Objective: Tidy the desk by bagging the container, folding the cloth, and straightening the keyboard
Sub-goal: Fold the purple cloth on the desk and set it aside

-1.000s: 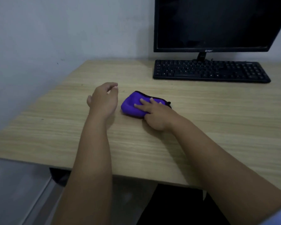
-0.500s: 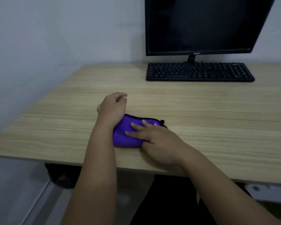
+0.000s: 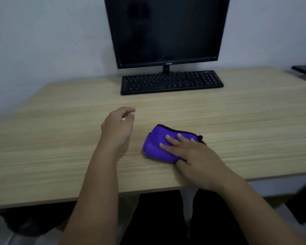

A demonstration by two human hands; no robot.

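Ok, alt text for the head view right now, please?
The right hand lies flat on a purple zip pouch near the wooden desk's front edge; the left hand hovers loosely curled beside it. Behind, a black keyboard fronts a dark monitor.

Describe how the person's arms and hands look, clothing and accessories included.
Both forearms are bare from the bottom edge of the picture to the wrist; no sleeve shows. The left hand and right hand wear no gloves, and no watch, bracelet or ring is visible. The dim, blurred picture hides finer marks.
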